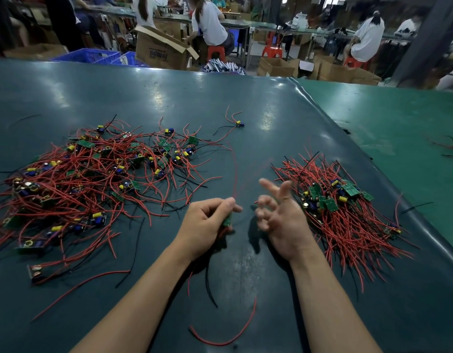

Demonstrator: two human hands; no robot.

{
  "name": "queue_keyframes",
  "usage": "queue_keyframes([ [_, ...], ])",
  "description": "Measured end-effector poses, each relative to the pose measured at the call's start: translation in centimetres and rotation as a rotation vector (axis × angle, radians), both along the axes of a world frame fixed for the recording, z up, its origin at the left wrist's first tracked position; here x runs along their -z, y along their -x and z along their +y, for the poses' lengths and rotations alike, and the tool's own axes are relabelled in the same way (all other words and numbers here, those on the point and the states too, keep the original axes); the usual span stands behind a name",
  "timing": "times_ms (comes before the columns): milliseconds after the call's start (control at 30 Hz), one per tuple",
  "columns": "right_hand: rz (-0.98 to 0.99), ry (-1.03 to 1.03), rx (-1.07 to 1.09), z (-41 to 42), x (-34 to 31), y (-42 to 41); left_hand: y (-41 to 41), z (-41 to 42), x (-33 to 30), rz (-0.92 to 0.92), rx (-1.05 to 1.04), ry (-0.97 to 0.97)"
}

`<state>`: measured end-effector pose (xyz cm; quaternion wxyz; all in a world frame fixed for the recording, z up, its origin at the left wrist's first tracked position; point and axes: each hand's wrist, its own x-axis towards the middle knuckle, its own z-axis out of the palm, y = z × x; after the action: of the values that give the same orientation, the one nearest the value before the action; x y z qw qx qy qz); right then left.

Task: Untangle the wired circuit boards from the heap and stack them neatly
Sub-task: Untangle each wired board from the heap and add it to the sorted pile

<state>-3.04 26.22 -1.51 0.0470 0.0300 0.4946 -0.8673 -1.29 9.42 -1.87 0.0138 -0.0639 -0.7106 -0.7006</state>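
Your left hand [207,222] grips a small green circuit board with red wires [227,220] at centre frame; your right hand [279,212] is spread wide, holding nothing, beside the stacked red-wired boards [347,210]

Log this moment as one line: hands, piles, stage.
left hand: grips circuit board | right hand: open, holds nothing | tangled heap: left | sorted stack: right | stage: board not yet stacked

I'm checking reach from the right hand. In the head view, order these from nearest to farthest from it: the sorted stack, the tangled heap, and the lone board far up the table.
From the right hand:
1. Sorted stack, just to its right.
2. Tangled heap, across on the left.
3. Lone board, up the table, beyond the heap.
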Motion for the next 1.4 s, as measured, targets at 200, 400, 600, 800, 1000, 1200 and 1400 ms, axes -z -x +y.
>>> queue_keyframes([
  [200, 0.151, -0.718, -0.293, -2.2, 0.3, -1.0, 0.4, 0.1, -0.3, 0.127, -0.06, 0.106],
  [400, 0.135, -0.732, -0.444, -1.5, -0.7, -0.4, 0.4, -0.3, 0.0, -0.031, 0.073, -0.083],
  [600, 0.059, -0.476, -0.115, -1.4, -0.9, -1.0, 1.0, -0.3, -0.6, -0.16, -0.023, -0.387],
  [800, 0.142, -0.161, 0.514, 0.6, -3.9, 0.2, 1.4, -0.1, 0.2, -0.146, -0.149, -0.441],
  [1000, -0.251, 0.283, 0.709, 0.9, -2.7, 1.3, 1.5, -0.3, 0.3, -0.126, -0.148, -0.389],
  [1200, 0.032, -0.481, 0.536, -1.4, 1.5, 0.2, 1.2, -0.2, 0.3, -0.119, -0.157, -0.327],
  [1400, 0.061, -0.792, 0.509, -1.8, 2.1, 0.3, 0.6, -0.1, -0.1, -0.083, -0.187, -0.154],
])
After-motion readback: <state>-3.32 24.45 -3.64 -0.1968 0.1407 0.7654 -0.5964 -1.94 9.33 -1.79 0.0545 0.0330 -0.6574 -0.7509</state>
